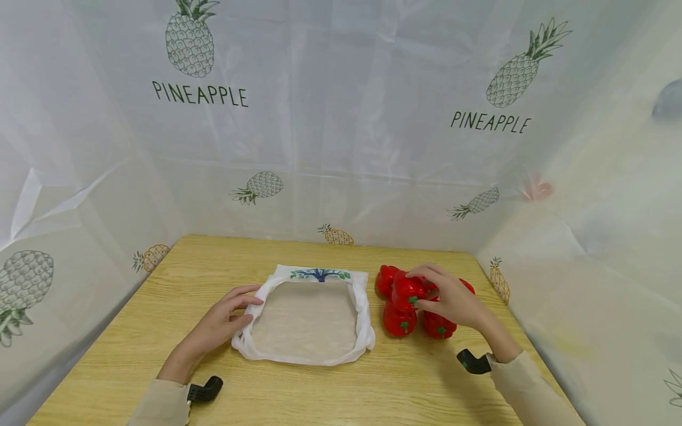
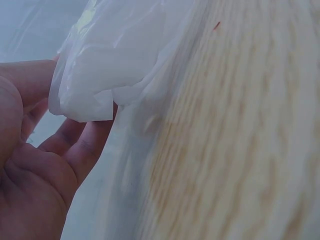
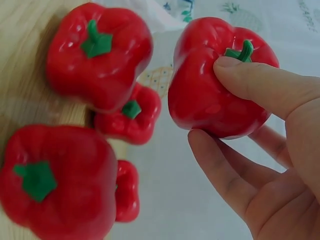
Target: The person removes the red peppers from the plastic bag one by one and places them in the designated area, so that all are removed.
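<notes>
A white plastic bag (image 1: 364, 319) lies with its mouth spread wide and its rim folded down, a blue-green tree print at the far edge. My left hand (image 1: 221, 322) holds the bag's left rim; in the left wrist view the folded plastic (image 2: 125, 50) sits between thumb and fingers. To the right of the bag, my right hand (image 1: 453, 299) grips a red bell pepper (image 3: 215, 90) with a green stem. The thumb presses near the stem, with fingers underneath. That pepper is raised over the other peppers, away from the tabletop in the right wrist view.
Several more red bell peppers (image 1: 399, 319) are grouped on the right of the wooden table (image 1: 319, 393), partly hidden by my right hand. A white curtain (image 1: 341, 118) with pineapple prints hangs behind the table and along both sides.
</notes>
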`<state>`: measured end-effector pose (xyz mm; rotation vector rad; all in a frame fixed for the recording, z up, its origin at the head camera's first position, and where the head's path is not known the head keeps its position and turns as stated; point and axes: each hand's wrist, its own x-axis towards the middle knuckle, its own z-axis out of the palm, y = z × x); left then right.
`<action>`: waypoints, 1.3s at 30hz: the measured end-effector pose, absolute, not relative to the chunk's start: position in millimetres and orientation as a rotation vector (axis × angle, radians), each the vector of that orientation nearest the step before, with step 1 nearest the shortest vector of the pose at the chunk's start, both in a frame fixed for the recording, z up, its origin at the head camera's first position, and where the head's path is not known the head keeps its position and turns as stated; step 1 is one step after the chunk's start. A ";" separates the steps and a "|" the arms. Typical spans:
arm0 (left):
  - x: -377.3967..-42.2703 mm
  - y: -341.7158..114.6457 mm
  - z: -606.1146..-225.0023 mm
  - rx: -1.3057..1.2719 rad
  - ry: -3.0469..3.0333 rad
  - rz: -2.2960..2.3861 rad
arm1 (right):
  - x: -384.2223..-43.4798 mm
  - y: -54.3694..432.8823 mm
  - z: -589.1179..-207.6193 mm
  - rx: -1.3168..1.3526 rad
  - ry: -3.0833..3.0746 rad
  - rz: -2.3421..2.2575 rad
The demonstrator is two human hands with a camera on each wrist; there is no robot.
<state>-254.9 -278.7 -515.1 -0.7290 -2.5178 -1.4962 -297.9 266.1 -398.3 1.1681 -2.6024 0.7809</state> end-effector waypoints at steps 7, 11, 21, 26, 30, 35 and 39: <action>-254.7 -278.9 -515.3 -0.738 -2.517 -1.467 | -294.2 285.6 -400.7 1.141 -2.607 0.784; -254.6 -278.8 -515.4 -0.735 -2.520 -1.459 | -291.8 299.1 -401.9 1.108 -2.603 0.715; -255.6 -279.3 -516.1 -0.734 -2.520 -1.465 | -289.8 326.9 -401.3 1.113 -2.554 0.649; -254.8 -277.5 -515.0 -0.728 -2.527 -1.462 | -287.1 342.8 -402.4 1.067 -2.617 0.741; -254.3 -276.5 -512.9 -0.723 -2.534 -1.464 | -285.2 356.2 -403.4 1.034 -2.663 0.798; -254.9 -277.1 -513.1 -0.726 -2.534 -1.460 | -282.6 366.5 -405.0 1.032 -2.648 0.805; -254.4 -277.5 -514.4 -0.720 -2.531 -1.467 | -280.8 371.2 -406.6 1.034 -2.628 0.813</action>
